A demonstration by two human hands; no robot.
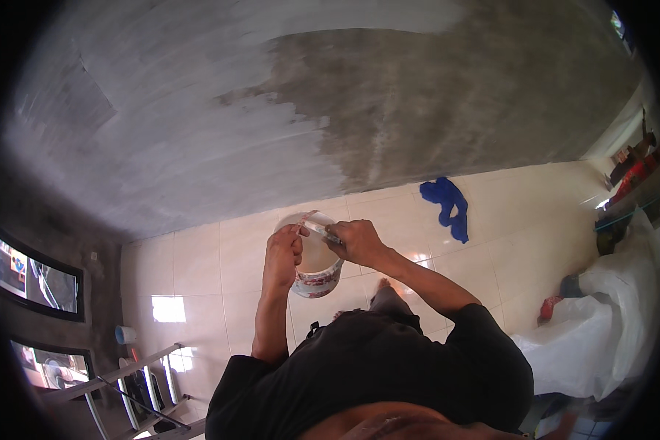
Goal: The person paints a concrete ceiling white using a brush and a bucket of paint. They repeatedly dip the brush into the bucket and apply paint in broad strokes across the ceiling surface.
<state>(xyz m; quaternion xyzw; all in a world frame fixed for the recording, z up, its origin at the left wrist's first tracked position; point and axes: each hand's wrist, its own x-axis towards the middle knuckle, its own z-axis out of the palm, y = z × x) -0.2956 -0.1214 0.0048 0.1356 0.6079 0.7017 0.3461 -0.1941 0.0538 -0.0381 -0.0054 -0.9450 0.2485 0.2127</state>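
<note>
A white paint bucket [316,284] with red markings and smears on its side hangs or stands in front of me; pale liquid shows inside it. My left hand [283,251] is closed at the bucket's left edge, gripping its handle. Over the opening, my right hand [359,241] is closed on a pale, flat tool that looks like a paintbrush [320,224]. Its end lies across the far rim, close to my left fingers. Ahead is a wall with a lighter grey coated area [198,125] at left and a darker, brownish-grey area [447,103] at right.
A blue cloth [449,207] lies on the glossy tiled floor [202,271] by the wall. At lower left are a metal ladder [148,385] and a small light-coloured container [125,335]. White plastic sheeting [590,330] covers things at right. Two framed openings [33,273] sit at far left.
</note>
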